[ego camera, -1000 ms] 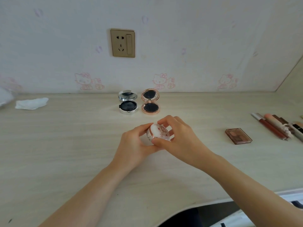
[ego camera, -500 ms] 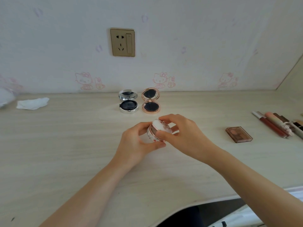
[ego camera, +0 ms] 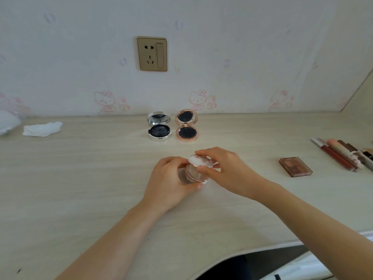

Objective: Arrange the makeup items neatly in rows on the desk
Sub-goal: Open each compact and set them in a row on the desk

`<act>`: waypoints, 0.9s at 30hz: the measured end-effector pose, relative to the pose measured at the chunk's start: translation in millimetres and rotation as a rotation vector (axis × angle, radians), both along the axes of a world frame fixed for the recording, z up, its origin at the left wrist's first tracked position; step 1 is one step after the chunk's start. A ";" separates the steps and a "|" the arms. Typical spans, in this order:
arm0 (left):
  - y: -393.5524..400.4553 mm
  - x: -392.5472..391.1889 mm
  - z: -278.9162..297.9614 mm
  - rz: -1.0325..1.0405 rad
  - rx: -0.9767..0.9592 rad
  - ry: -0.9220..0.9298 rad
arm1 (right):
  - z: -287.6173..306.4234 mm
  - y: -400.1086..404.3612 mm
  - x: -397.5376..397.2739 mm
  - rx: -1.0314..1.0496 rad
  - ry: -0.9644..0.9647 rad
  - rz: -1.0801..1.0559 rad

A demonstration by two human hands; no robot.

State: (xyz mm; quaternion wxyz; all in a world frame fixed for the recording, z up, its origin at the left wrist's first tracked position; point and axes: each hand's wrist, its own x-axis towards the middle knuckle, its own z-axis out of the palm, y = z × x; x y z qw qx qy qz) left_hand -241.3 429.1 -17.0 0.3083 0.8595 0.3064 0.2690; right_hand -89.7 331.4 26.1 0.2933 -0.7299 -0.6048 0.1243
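A white compact (ego camera: 198,168) with pink flower print and a rose-gold rim is in both my hands over the middle of the desk. My left hand (ego camera: 171,180) grips its base from the left. My right hand (ego camera: 224,170) pinches the lid, which is tilted up and partly apart from the base. Behind, by the wall, a silver compact (ego camera: 159,129) and a rose-gold compact (ego camera: 187,128) stand side by side, both with lids up. A brown eyeshadow palette (ego camera: 295,166) lies to the right, and several lip tubes (ego camera: 341,154) lie at the right edge.
A crumpled white tissue (ego camera: 42,129) lies at the back left, next to a pale bag (ego camera: 8,122) at the frame edge. A wall socket (ego camera: 152,54) is above the compacts. The desk's curved front edge (ego camera: 262,247) runs at the lower right.
The compact was held shut a second ago; my right hand has since lifted its lid up while my left hand keeps the base. Everything else on the desk is unmoved.
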 end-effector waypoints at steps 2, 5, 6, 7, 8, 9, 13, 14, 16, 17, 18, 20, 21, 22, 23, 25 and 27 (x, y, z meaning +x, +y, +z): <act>0.2 0.1 -0.3 0.012 0.009 0.016 | 1.6 -0.1 1.7 0.006 0.015 -0.006; 0.4 0.9 -1.2 0.010 0.051 0.057 | 3.4 2.4 3.1 -0.009 0.030 -0.001; 0.5 1.1 -1.5 0.009 0.056 0.071 | 3.3 4.0 3.6 -0.021 0.020 0.002; 0.7 1.2 -1.6 0.009 0.054 0.081 | 3.4 5.5 4.1 -0.033 0.014 0.005; 0.7 1.2 -1.6 0.007 0.047 0.089 | 3.5 7.2 4.8 -0.044 0.011 0.005; 0.3 1.1 -1.3 0.005 0.036 0.096 | 4.0 8.5 5.7 -0.053 0.010 0.007; 0.2 0.9 -1.4 0.010 0.000 0.085 | 6.1 10.3 8.3 -0.086 0.013 0.022; 0.3 1.0 -1.2 0.008 -0.003 0.078 | 6.0 10.9 8.6 -0.095 0.017 0.022; -0.5 1.2 -0.3 -0.003 -0.009 0.068 | 7.5 12.5 8.5 -0.109 0.024 0.019; -0.5 1.3 -0.3 -0.007 -0.010 0.058 | 9.4 13.9 8.6 -0.114 0.031 0.017; 0.1 1.2 -1.1 -0.008 -0.012 0.046 | 12.0 16.1 8.7 -0.121 0.040 0.013; 2.0 0.9 -3.5 -0.006 -0.018 0.032 | 17.0 21.2 9.3 -0.140 0.055 -0.001; 3.0 1.0 -4.6 -0.007 -0.020 0.030 | 18.9 23.9 9.9 -0.148 0.067 -0.013; 3.6 1.1 -5.3 -0.008 -0.022 0.028 | 19.7 26.6 11.0 -0.154 0.090 -0.026; 3.3 1.2 -4.9 -0.008 -0.026 0.026 | 20.1 28.9 12.1 -0.162 0.115 -0.037; 2.3 1.5 -3.3 -0.002 -0.034 0.018 | 19.4 33.3 14.6 -0.176 0.150 -0.048; 2.0 1.7 -2.9 0.004 -0.028 0.017 | 18.4 36.7 16.7 -0.177 0.176 -0.052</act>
